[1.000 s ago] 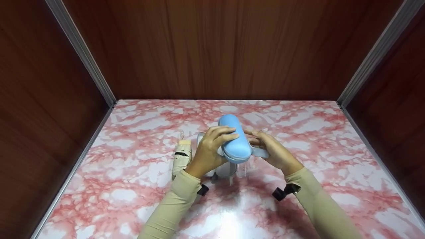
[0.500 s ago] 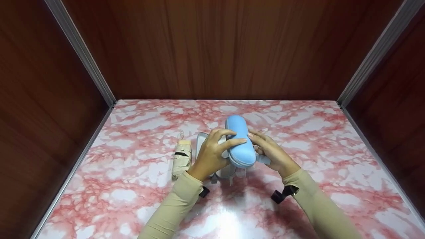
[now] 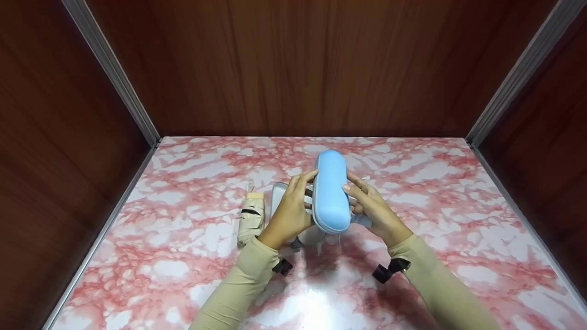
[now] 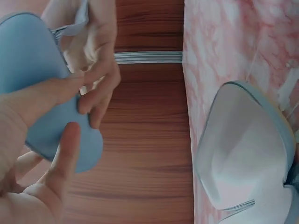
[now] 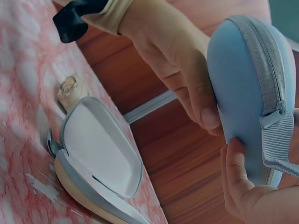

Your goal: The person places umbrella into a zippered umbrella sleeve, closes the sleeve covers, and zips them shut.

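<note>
A sky-blue zippered hard case [image 3: 332, 192], shaped like a glasses case, is held up between both hands in the head view. My left hand [image 3: 291, 208] grips it along its left side, fingertips at the edge. On the opposite side my right hand [image 3: 378, 208] holds it, thumb against the blue shell. The right wrist view shows the grey zip closed, with its pull [image 5: 273, 116] beside a grey ribbed strap [image 5: 275, 144]. Beneath the hands, a second case [image 5: 103, 149] lies spread open on the table, its lining pale. The left wrist view also shows this opened case [image 4: 247, 140].
A folded beige umbrella [image 3: 251, 220] with a black band lies left of the opened case. The red-and-white marbled table [image 3: 160, 270] is bounded by brown wood-grain panels [image 3: 293, 68] at the back and sides.
The blue case has shifted right and turned straighter, pointing away from me. My left fingers have slid from its top to its left edge. The opened case and umbrella stay put.
</note>
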The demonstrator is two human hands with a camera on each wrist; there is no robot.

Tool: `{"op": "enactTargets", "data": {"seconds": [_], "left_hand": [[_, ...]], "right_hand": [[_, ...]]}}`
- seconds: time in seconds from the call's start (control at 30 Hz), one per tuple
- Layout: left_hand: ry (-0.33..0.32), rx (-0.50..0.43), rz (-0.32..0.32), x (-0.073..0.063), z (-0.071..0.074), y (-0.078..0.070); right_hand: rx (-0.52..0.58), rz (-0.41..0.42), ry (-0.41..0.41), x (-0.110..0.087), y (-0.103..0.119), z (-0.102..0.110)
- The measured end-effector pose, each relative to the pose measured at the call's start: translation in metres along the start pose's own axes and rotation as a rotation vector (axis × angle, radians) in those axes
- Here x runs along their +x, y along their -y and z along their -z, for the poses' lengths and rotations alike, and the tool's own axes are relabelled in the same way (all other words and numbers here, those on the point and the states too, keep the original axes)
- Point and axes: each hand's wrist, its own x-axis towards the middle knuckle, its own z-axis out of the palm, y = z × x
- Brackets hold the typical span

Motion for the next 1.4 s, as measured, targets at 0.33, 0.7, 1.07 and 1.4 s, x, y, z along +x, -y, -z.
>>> {"op": "enactTargets", "data": {"seconds": [0.33, 0.7, 1.07, 1.4], "left_hand": [[0.18, -0.478, 0.188, 0.001, 0.008, 0.004], [0.144, -0.565, 0.361, 0.007, -0.011, -0.004], [0.157, -0.448, 0.364, 0.012, -0.043, -0.003], [0.213, -0.439, 0.468, 0.016, -0.077, -0.006]], "right_hand": [[-0.088, 0.005, -0.081, -0.001, -0.001, 0.011], [-0.194, 0.012, -0.098, 0.0, -0.004, 0.025], [-0.285, 0.004, -0.133, -0.001, -0.012, 0.054], [-0.373, -0.056, -0.171, -0.004, -0.026, 0.083]]}}
